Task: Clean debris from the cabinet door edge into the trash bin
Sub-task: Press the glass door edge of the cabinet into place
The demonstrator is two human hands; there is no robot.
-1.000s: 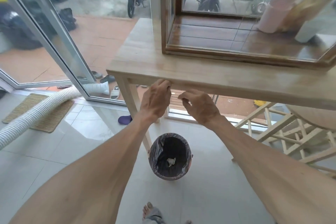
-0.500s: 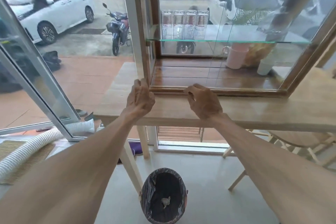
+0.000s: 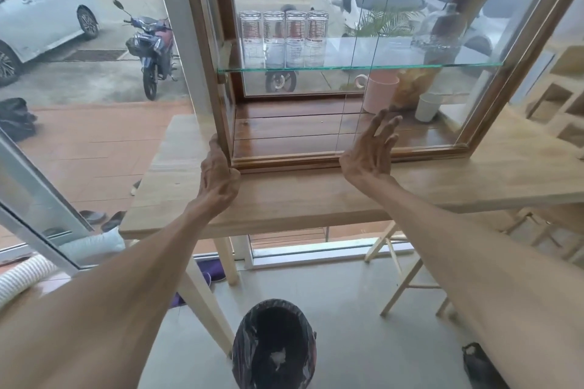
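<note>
A wooden cabinet (image 3: 316, 158) with glass doors stands on a light wooden table (image 3: 316, 199). My left hand (image 3: 218, 170) grips the lower left corner of the cabinet frame. My right hand (image 3: 371, 148) is held flat with fingers spread against the sliding glass door (image 3: 357, 41), just above the bottom rail. On the floor below, between my forearms, stands a round trash bin (image 3: 274, 347) lined with a black bag, with a pale scrap lying inside. No debris shows in either hand.
Several glasses (image 3: 282, 38) stand on the glass shelf. A pink mug (image 3: 379, 90) and a white cup (image 3: 427, 106) sit on the cabinet floor. A folding wooden chair (image 3: 404, 275) is right of the bin, a white hose (image 3: 28, 275) at left.
Both hands rose from the table's front edge to the cabinet. The left hand took hold of the frame corner. The right hand opened flat against the glass. My view tilted upward.
</note>
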